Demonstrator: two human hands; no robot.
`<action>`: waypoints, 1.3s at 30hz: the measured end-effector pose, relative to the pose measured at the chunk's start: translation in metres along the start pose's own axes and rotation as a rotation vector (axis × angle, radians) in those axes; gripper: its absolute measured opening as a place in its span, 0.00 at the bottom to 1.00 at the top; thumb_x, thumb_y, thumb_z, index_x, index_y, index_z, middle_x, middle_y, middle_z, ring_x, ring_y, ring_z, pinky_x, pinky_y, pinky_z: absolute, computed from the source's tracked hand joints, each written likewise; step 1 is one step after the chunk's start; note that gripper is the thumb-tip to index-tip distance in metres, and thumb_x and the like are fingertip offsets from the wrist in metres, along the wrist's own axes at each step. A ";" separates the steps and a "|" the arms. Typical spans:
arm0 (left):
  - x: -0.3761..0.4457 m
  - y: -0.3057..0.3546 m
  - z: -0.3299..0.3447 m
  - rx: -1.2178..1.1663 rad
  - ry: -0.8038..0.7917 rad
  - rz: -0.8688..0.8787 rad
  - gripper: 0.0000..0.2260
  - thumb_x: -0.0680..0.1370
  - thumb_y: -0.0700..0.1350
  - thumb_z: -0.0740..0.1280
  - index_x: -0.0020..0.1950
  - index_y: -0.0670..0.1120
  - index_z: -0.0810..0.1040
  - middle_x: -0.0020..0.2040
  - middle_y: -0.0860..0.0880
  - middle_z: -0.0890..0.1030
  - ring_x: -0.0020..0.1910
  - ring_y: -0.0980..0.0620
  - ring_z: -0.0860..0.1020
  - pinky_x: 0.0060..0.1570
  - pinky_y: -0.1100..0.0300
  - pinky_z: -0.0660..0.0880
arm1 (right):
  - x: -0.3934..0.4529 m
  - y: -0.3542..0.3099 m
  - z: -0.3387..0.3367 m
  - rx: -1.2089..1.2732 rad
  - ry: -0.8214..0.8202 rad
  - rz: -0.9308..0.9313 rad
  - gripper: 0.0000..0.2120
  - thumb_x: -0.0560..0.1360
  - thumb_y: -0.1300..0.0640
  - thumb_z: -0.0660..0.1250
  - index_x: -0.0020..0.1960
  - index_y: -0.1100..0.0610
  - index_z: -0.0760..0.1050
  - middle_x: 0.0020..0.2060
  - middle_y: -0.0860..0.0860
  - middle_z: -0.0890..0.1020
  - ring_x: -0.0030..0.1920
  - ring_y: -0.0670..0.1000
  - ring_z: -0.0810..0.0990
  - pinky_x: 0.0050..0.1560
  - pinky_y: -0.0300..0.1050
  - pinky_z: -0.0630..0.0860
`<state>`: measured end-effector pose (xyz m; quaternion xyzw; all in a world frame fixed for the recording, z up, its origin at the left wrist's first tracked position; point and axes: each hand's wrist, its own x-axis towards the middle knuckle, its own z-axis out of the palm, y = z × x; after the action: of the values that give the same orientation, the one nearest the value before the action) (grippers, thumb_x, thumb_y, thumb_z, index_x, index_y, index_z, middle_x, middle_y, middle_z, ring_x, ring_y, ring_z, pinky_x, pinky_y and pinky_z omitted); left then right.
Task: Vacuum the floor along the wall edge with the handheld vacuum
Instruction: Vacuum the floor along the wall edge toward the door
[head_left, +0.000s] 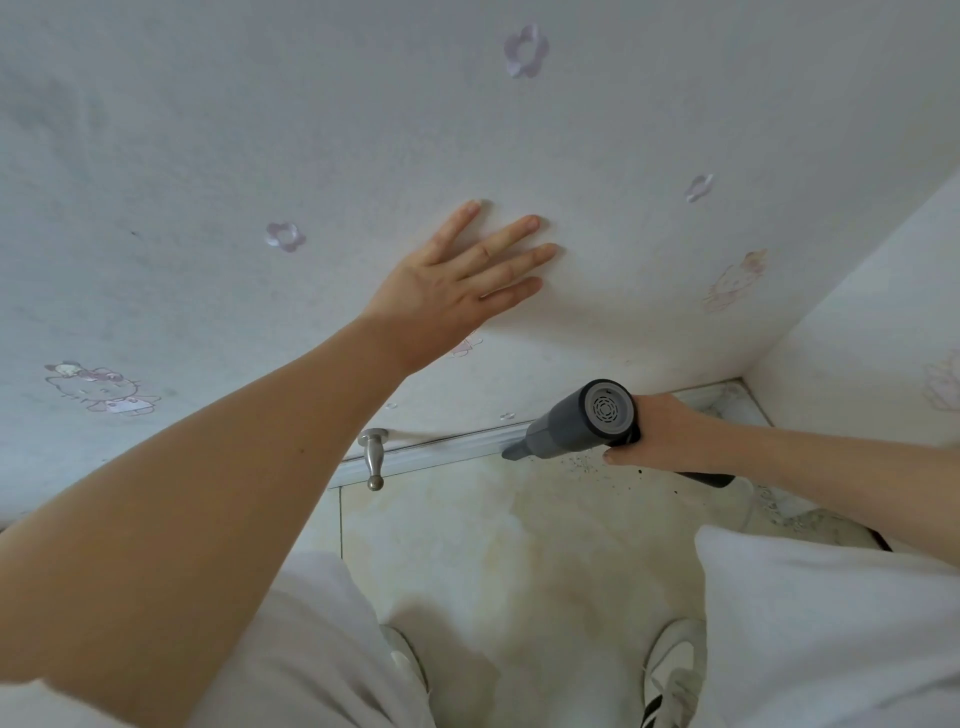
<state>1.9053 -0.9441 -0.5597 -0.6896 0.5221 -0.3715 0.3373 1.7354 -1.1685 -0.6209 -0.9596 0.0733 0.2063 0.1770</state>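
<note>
Textured white wall (363, 130): left hand (457, 280) presses flat, fingers spread; right hand (660, 431) grips cylindrical grey vacuum (576, 421), nozzle at the glossy baseboard (441, 452).

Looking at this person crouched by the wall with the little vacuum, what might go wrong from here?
1. The dark crumbs lie on the floor under the right hand, while the handheld vacuum points its nozzle leftward along the baseboard, so they may be missed.
2. The metal door stopper sticks out just ahead of the nozzle and might get bumped.
3. The left hand leans flat on the wall; a slip could upset their balance.
</note>
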 end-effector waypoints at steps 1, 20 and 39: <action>0.000 0.000 0.000 0.003 -0.002 -0.002 0.36 0.81 0.50 0.62 0.81 0.51 0.42 0.80 0.46 0.35 0.79 0.41 0.39 0.72 0.35 0.34 | -0.002 0.002 -0.002 0.006 0.001 0.012 0.11 0.71 0.54 0.69 0.45 0.51 0.66 0.38 0.49 0.78 0.44 0.53 0.79 0.43 0.43 0.73; 0.002 0.003 -0.005 -0.015 -0.011 -0.010 0.36 0.80 0.52 0.61 0.81 0.51 0.42 0.80 0.46 0.35 0.79 0.40 0.40 0.72 0.34 0.36 | -0.013 0.041 -0.008 0.114 0.015 0.132 0.10 0.69 0.54 0.70 0.38 0.52 0.69 0.32 0.48 0.76 0.35 0.47 0.74 0.38 0.41 0.71; 0.005 0.007 -0.004 -0.052 -0.004 -0.027 0.35 0.80 0.50 0.60 0.81 0.52 0.44 0.81 0.47 0.38 0.79 0.41 0.42 0.72 0.34 0.38 | -0.022 0.061 -0.007 0.146 -0.019 0.108 0.09 0.66 0.57 0.72 0.42 0.56 0.73 0.38 0.53 0.82 0.39 0.51 0.79 0.45 0.49 0.77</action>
<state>1.8992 -0.9511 -0.5624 -0.7058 0.5219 -0.3608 0.3151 1.7046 -1.2259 -0.6248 -0.9368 0.1379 0.2188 0.2358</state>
